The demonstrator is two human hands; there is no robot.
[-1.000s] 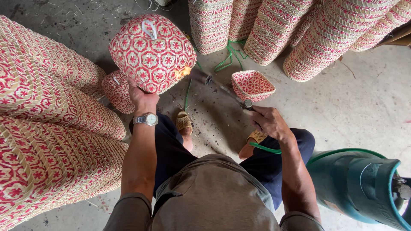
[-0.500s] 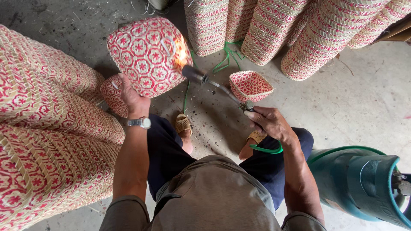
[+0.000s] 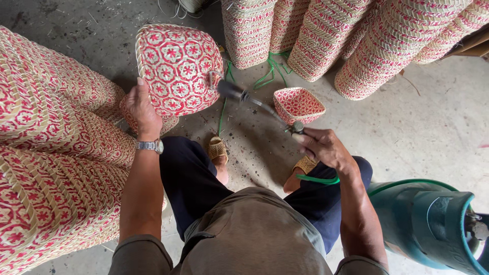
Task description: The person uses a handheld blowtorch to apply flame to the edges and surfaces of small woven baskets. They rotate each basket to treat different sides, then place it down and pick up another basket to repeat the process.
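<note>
My left hand [image 3: 141, 109] grips a square woven basket [image 3: 178, 69] with a red and cream star pattern, its bottom turned up toward me. My right hand [image 3: 322, 146] is shut on the handle of a gas torch [image 3: 249, 99]. The torch's metal tube runs up and to the left, and its nozzle sits right at the basket's right edge. No flame shows now. A green hose [image 3: 318, 179] leaves the torch handle below my right hand. I wear a metal watch [image 3: 150, 146] on the left wrist.
Stacks of matching woven baskets [image 3: 46, 153] fill the left, and more lean along the top [image 3: 331, 35]. A small open red basket [image 3: 298, 104] sits on the concrete floor. A teal gas cylinder [image 3: 428, 224] lies at lower right. My sandalled feet [image 3: 218, 150] rest below the torch.
The basket has been turned in my left hand and shifted slightly. The flame seen at the torch nozzle half a second ago is no longer visible.
</note>
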